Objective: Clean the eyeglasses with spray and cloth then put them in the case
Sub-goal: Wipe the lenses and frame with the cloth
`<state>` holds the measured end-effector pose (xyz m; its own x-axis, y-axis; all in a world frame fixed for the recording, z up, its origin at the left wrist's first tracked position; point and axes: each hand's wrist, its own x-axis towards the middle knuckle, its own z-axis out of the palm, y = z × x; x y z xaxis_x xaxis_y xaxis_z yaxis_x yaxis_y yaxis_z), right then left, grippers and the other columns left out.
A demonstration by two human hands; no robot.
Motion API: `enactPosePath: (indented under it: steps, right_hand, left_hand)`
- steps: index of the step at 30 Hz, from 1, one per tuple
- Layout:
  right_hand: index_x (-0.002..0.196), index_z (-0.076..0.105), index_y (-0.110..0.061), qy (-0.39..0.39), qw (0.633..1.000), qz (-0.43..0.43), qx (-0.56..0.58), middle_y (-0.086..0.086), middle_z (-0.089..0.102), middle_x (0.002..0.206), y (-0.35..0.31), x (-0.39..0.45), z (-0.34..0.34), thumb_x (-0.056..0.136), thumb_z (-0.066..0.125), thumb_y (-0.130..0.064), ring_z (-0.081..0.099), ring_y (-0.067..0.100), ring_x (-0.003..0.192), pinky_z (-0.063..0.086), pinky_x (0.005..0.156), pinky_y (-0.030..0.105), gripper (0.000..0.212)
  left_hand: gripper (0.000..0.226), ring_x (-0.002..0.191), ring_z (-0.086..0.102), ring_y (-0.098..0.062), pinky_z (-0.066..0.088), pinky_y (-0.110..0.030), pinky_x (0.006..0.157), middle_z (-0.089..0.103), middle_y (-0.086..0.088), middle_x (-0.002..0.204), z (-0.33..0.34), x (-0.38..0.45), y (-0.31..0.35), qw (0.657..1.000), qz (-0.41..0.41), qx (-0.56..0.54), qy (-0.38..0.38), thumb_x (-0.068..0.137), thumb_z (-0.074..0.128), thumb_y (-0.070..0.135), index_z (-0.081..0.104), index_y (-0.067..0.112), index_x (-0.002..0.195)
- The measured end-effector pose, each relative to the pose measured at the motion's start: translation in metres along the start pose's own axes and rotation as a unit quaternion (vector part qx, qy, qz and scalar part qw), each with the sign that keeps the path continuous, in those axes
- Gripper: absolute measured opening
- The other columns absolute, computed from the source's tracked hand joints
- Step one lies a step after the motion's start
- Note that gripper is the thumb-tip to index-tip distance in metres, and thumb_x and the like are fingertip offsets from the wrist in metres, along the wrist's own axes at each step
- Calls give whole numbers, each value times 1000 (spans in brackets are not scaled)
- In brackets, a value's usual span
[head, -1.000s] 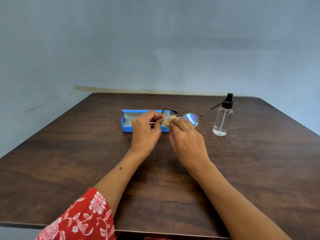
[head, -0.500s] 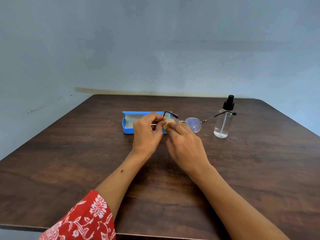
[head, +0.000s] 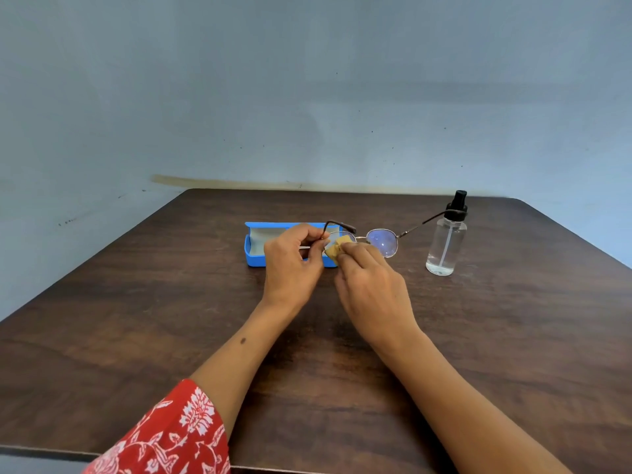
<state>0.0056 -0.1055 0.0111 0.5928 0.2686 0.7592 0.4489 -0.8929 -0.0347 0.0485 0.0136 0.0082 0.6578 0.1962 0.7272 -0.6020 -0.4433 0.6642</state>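
Thin metal-framed eyeglasses (head: 383,241) with round lenses are held above the table, temples unfolded. My left hand (head: 290,265) pinches the frame at its left lens and hinge. My right hand (head: 369,285) presses a small tan cloth (head: 337,248) against the left lens, which the cloth mostly hides. The right lens is uncovered. Behind my left hand an open blue case (head: 254,249) with a pale lining lies on the table. A clear spray bottle (head: 444,241) with a black nozzle stands upright to the right of the glasses.
The dark wooden table (head: 136,319) runs back to a pale blue wall. Its front edge is near my red patterned sleeve (head: 164,436). Bare wood lies left of the case and right of the bottle.
The hands and glasses stay in nearly the same spot. My right fingers have shifted the cloth a little over the left lens, and more of the cloth shows now.
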Motion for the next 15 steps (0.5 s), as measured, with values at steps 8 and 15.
enactPosePath:
  steps: [8, 15]
  right_hand:
    - [84, 71, 0, -8, 1000, 11, -4, 12, 70, 90, -2, 1, 2, 65, 76, 1, 68, 26, 85, 54, 50, 28, 20]
    - [84, 72, -3, -5, 1000, -17, 9, 8, 71, 86, -5, 0, 2, 64, 76, -2, 67, 25, 81, 49, 46, 27, 20]
  left_hand:
    - [10, 71, 63, -6, 55, -40, 62, 64, 9, 74, -1, 0, 1, 1000, -2, 9, -2, 77, 67, -3, 68, 7, 77]
    - [13, 68, 63, -7, 54, -39, 60, 64, 9, 73, -3, -1, 1, 1000, 2, 16, -5, 76, 66, -4, 67, 10, 75]
